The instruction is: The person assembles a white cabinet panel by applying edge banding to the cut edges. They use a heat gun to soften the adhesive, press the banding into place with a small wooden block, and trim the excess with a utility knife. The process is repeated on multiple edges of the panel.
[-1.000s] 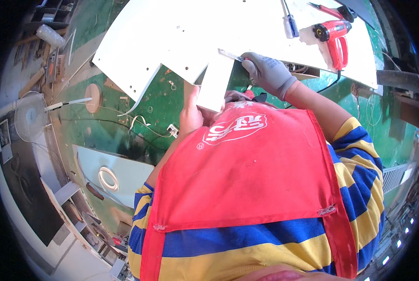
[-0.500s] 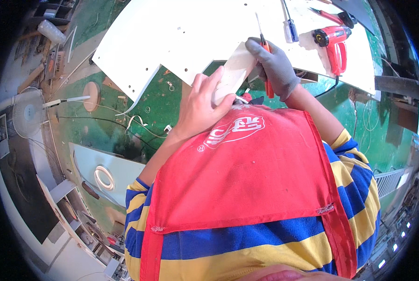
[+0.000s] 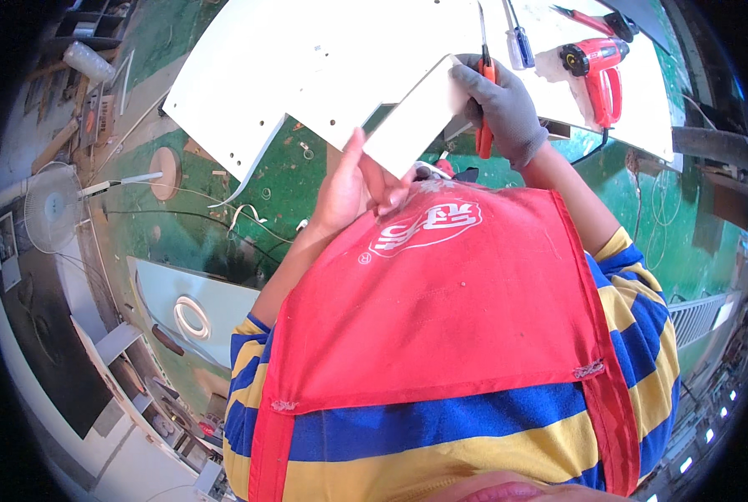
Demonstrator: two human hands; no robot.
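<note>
A flat white rectangular board piece (image 3: 416, 117) is held aslant above the front of my apron. My right hand (image 3: 508, 109), in a grey glove, grips its upper end. The same hand also holds an orange-handled tool (image 3: 486, 105) with a long thin metal blade pointing away from me. My bare left hand (image 3: 355, 186) is at the lower left end of the board, its fingers curled against that edge and partly hidden.
A large white panel (image 3: 307, 58) with holes and cut-out notches lies ahead. On its right are a red heat gun (image 3: 595, 71), a blue-handled screwdriver (image 3: 521, 48) and red-handled pliers (image 3: 587, 21). A fan (image 3: 52, 207) and a white coil (image 3: 191, 317) are left.
The board piece has been turned so its broad face shows brighter and wider. My left hand has slid off that face to the lower edge. My right hand has shifted slightly right.
</note>
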